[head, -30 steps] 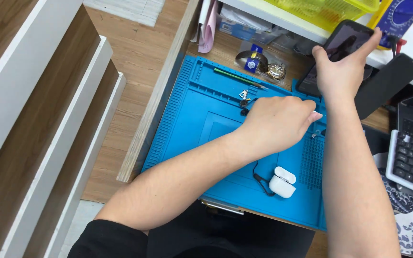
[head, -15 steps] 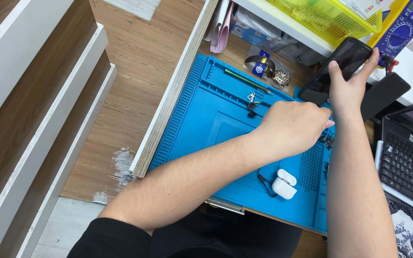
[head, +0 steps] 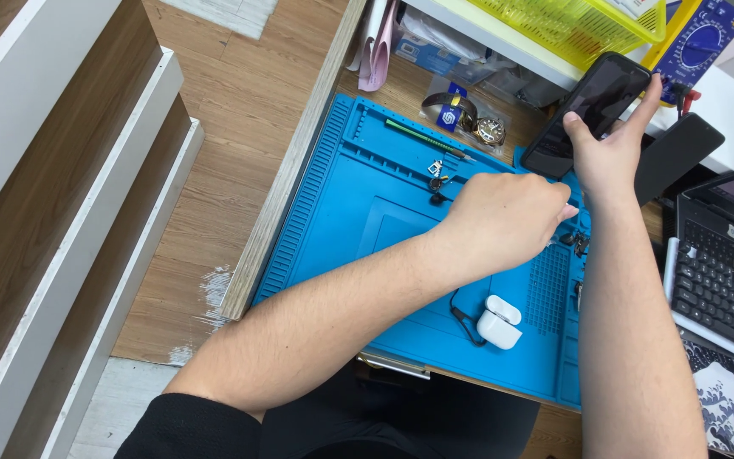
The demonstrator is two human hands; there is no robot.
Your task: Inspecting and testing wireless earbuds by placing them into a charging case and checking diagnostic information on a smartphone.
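Head view: our right hand (head: 609,157) grips a slim black phone (head: 588,110), glossy, tilted upright. Our left hand (head: 503,221) rests curled over the blue mat (head: 358,221); whether it holds anything, we cannot tell.

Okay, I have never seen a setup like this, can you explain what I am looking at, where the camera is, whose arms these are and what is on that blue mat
The one picture comes from a camera worn on a person's head, looking down at their own two bare arms over a desk. The right hand holds up a black smartphone, tilted. The left hand is curled low over a blue silicone work mat; what its fingers pinch is hidden. On the mat lie a small open white earbud case with a short black cable, a green thin tool and some tiny metal parts. Beyond the mat lies a wristwatch; at the right sits a dark laptop keyboard.
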